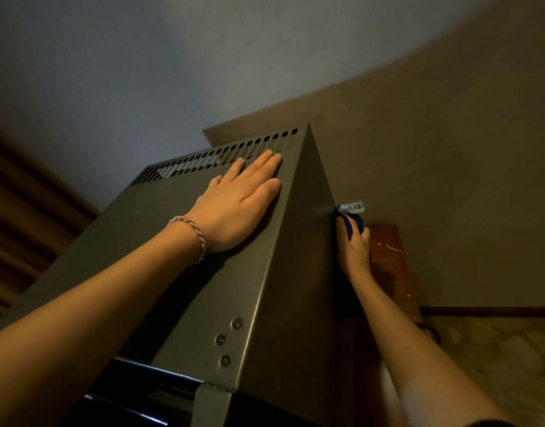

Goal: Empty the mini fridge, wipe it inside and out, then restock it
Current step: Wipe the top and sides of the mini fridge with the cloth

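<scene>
Item: mini fridge (179, 272), grey metal casing, seen from above its front edge; every position below is taken from it.

Nearest, at its front edge: three screw heads (226, 340) are showing at the front right corner of the top panel, with a dark glossy door edge (135, 386) lying just under them. Whether that door is open cannot be told, and the interior is out of view.

On its top panel: the left hand (234, 208) is lying flat, palm down, fingers straight and together, holding nothing and seemingly steadying the cabinet. A braided bracelet (195, 238) is sitting on that wrist. The fingertips are reaching the row of ventilation slots (222, 157) at the rear of the top.

Against its right side wall: the right hand (356, 248) is clutching a bunched blue cloth (353, 223), a white label showing at the bunch's tip, and is pressing it to the far part of that wall.

Beyond its right side: a brown wooden piece (388, 260) is standing just beside the hand, before a plain wall (450, 149).

Progress, as a judgement: outside wiping is going on, top and right side in hand. Emptying and inside wiping cannot be confirmed; restocking presumably remains.
</scene>
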Demonstrator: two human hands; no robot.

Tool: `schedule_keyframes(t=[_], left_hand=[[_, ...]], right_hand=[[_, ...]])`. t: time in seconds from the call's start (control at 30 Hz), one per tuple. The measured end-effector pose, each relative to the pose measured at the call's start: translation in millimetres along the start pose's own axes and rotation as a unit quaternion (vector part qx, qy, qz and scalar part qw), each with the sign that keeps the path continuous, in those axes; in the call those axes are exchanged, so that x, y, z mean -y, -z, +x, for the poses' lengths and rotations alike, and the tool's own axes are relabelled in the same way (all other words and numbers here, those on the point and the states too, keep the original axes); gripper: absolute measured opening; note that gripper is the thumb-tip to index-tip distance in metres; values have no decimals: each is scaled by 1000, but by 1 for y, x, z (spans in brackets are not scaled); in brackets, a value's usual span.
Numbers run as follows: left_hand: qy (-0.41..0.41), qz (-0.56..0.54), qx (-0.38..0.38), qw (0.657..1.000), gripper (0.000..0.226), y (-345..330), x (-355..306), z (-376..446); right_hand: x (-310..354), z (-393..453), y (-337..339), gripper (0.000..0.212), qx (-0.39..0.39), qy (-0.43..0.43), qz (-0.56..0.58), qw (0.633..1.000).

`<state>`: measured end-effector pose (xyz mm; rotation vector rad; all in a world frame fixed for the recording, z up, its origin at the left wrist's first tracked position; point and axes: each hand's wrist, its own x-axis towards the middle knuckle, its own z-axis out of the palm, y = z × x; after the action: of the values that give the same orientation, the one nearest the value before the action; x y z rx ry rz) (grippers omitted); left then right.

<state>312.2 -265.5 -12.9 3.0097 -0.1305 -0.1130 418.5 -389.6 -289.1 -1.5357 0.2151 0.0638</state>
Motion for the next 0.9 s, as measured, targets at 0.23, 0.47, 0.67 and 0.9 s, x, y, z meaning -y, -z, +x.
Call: schedule_keyframes(t=[0.23,0.47,0.67,0.9], left_hand=[[2,-12,-3,1000,67,0,0,-1],[-2,-13,-4,1000,66,-1,0,-2],[2,-3,-12,1000,51,-1,-2,-1],[2,1,-15,1000,51,-1,-2,-3]], right_hand=[[-72,-29,6,58,-17,-153,2,988],[-81,-112,18,37,-23,-97,-18,995],[-102,-184,19,34,-36,-55,-34,997],[-66,-250,23,35,-14,-67,-13,998]])
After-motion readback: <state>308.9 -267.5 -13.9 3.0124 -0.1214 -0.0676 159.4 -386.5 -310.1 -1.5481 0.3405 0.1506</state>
